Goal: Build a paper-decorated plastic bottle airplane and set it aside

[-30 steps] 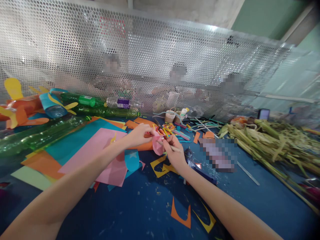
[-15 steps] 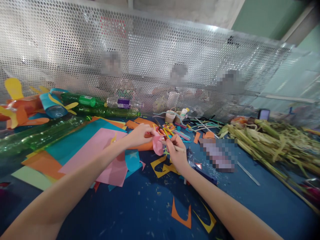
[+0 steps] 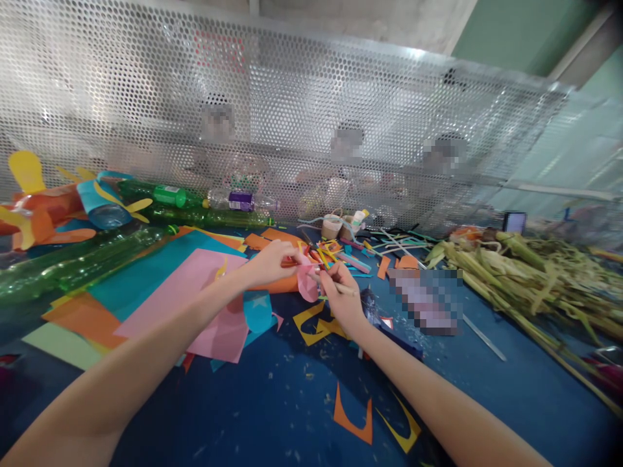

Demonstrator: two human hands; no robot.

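Observation:
My left hand (image 3: 280,258) is closed, pinching the top of a small curved pink paper piece (image 3: 306,285). Between the fingers of my right hand (image 3: 343,292) is a thin pale stick (image 3: 346,289), pen-like, its tip against or close to the pink paper. Just below and left of the pieces lies an orange rounded item (image 3: 277,284), partly hidden by my left hand. A blue paper piece with a white star (image 3: 257,312) is below my left wrist. Yellow paper offcuts (image 3: 311,327) lie under my right hand, and a dark blue tool (image 3: 406,344) sits beside my right wrist.
Coloured paper sheets (image 3: 189,305) and green plastic bottles (image 3: 87,259) cover the left. Paper cups (image 3: 331,227) and scattered strips stand behind my hands. Dried corn husks (image 3: 516,279) lie right. A perforated metal screen (image 3: 292,110) rises behind, with people beyond it.
The right hand and its stick have shifted very slightly against the pink paper. My left hand stays in place with its pinch.

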